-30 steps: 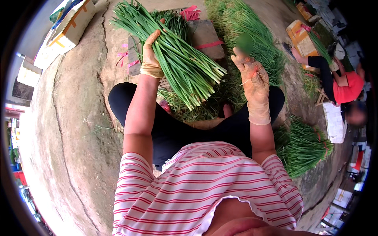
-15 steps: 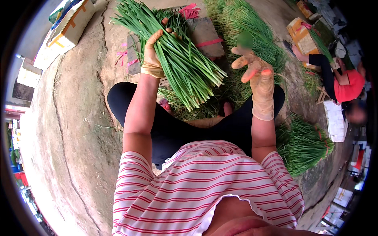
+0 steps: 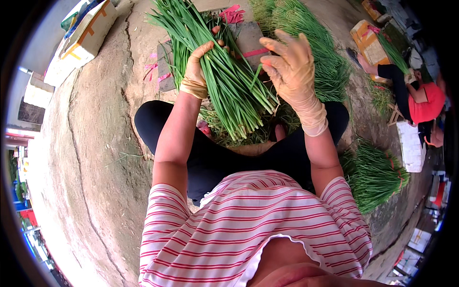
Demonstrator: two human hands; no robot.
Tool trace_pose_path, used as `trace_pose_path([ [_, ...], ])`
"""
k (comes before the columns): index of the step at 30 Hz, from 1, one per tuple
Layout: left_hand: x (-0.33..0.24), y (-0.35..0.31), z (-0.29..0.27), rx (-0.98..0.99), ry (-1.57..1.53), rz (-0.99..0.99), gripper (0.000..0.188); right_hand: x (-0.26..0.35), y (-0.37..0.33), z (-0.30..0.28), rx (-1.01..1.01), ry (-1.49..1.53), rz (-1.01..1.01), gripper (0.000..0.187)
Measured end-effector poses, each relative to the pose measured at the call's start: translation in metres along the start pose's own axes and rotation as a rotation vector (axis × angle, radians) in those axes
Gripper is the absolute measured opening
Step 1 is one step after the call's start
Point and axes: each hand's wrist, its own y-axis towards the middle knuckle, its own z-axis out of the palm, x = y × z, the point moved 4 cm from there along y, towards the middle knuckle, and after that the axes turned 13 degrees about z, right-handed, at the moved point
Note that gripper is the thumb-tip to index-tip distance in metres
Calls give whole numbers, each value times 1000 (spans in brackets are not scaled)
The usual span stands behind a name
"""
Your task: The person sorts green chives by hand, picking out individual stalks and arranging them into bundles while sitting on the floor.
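Note:
A thick bunch of long green garlic chives (image 3: pixel 222 88) slants across in front of me, leaf tips toward the upper left and pale cut ends toward the lower right. My left hand (image 3: pixel 196 71), in a thin tan glove, is wrapped round the middle of it. To the right of the stalks, my right hand (image 3: pixel 292 71) is raised with its gloved fingers spread and slightly blurred. One bent green blade shows beside its thumb; I cannot tell whether they touch. Under the bunch, a grey block (image 3: pixel 248 38) carries pink tape.
A large heap of chives (image 3: pixel 306 36) lies at the far right, and a tied bundle (image 3: pixel 375 179) rests by my right knee. Foam boxes (image 3: pixel 86 40) stand at the far left. Another person in a red top (image 3: pixel 427 103) sits at the right, beside a white foam box (image 3: pixel 412 146).
My right hand has moved left and up, closer to the bunch, and turned. My left hand still grips the chives, slightly farther right in view.

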Motion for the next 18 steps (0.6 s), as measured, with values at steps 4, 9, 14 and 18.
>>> trace_pose_path([
  [4, -1, 1, -3, 2, -63, 10, 42, -15, -9, -41, -294, 68, 152, 8],
  [9, -10, -2, 1, -14, -63, 47, 40, -29, -18, -69, -286, 603, 310, 10],
  [14, 0, 3, 5, -8, -2, 47, 39, -18, -8, -30, 230, 625, 297, 10],
  [18, 3, 0, 11, -22, 80, 42, 43, 3, 6, 28, 194, 412, 427, 22],
])
